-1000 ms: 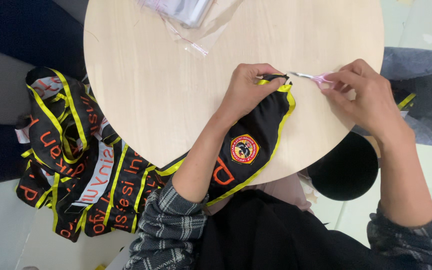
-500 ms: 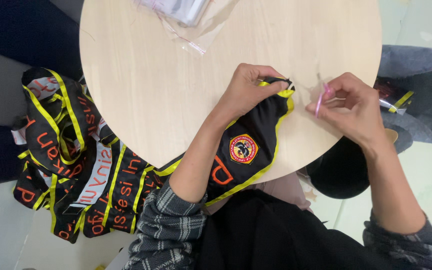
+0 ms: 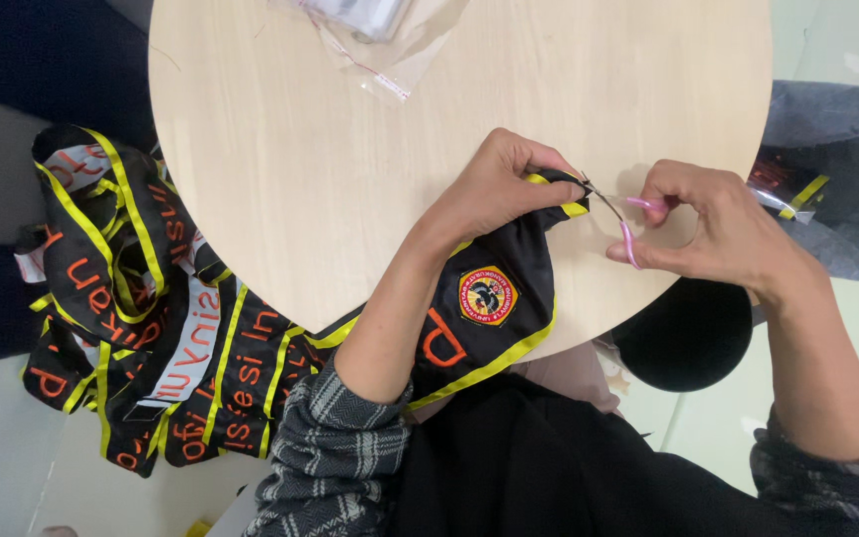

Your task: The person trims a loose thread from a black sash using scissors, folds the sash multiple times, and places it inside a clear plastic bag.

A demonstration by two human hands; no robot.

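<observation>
Right hand (image 3: 718,234) back at the sash (image 3: 494,298) tip, clamped on small pink scissors (image 3: 623,221), blades now touching the cloth. Left hand (image 3: 499,189) still pinching the tip. Black, yellow-edged, round badge, draped over the surface (image 3: 350,149) edge.

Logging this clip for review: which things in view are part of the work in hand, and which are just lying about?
In use:
- black sash with yellow trim, end pinned to the round table by the left hand
- small pink-handled scissors in the right hand, tips at the sash end

Lying about:
- clear plastic bags at the table's far edge
- heap of similar sashes off the table's left side
</observation>
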